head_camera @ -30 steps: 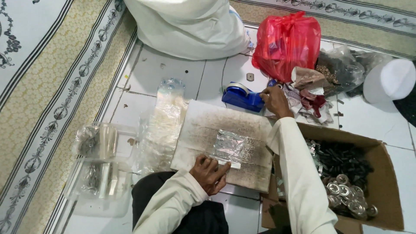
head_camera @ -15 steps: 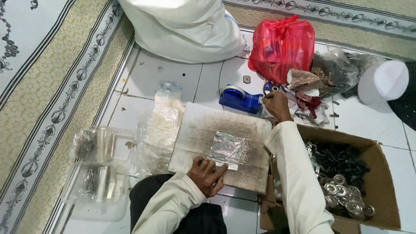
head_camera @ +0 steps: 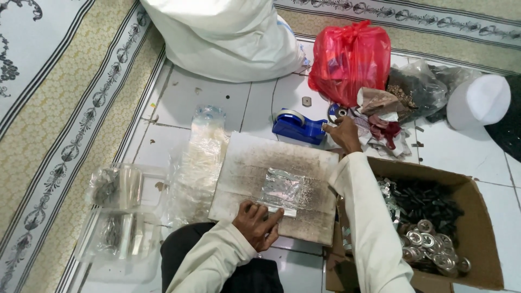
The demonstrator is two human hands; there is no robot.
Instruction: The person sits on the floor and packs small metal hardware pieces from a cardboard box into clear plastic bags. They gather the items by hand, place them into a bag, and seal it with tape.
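White floor tiles carry our board (head_camera: 282, 163). Left hand (head_camera: 255, 222) stays pressed, fingers together, on the clear packet (head_camera: 282, 190); right hand (head_camera: 343, 133) has shifted, fingertips pinching tape beside the blue dispenser (head_camera: 298, 126).

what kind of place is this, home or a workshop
Likely a home floor used for small packing work: white floor tiles beside a patterned beige carpet, a blue tape dispenser by the right hand, and a brown cardboard box of small metal parts.
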